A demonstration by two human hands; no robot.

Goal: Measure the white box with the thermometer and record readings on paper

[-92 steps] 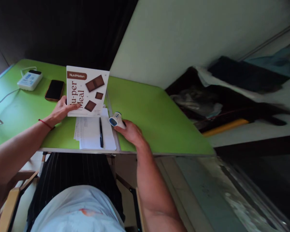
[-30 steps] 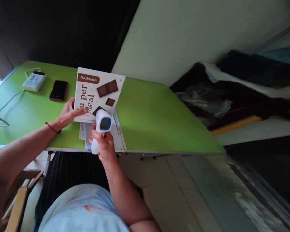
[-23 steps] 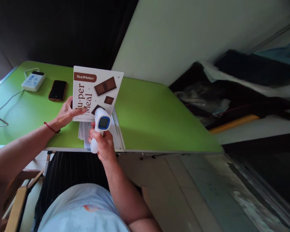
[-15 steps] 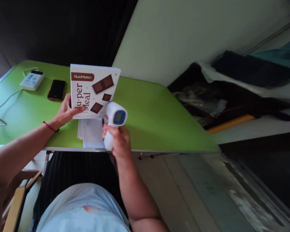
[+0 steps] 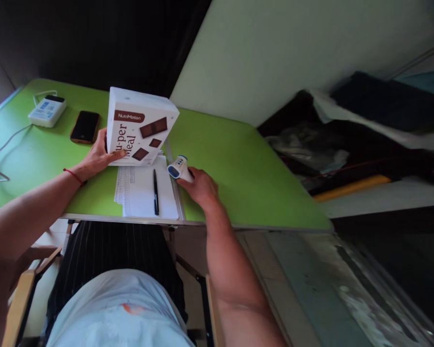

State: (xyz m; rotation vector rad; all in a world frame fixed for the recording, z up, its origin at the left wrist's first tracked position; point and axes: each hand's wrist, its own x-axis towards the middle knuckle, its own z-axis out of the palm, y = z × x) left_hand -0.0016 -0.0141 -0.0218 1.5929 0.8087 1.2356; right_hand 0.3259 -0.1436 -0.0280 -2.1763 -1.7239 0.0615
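Note:
My left hand [image 5: 100, 155] grips the lower left side of a white box [image 5: 133, 113] printed with brown chocolate pieces, its thumb on the front. The box leans, so its top face shows. My right hand [image 5: 201, 185] is closed round the handle of a white and blue infrared thermometer [image 5: 180, 167], low over the table and tipped on its side, its screen turned to the left. Between the hands lies white paper [image 5: 141, 195] with a black pen [image 5: 155, 193] on it. Printed sheets stick out under the paper's left edge.
On the green table [image 5: 231, 164], a dark phone [image 5: 85, 127] and a white device [image 5: 47, 111] with a cable lie at the left. A pale wall stands behind. Cloths and bags fill a shelf [image 5: 354, 180] at the right.
My right hand has moved right, away from the box, and lowered the thermometer, turning it on its side. The pen and paper are uncovered. The box has tilted to show its top.

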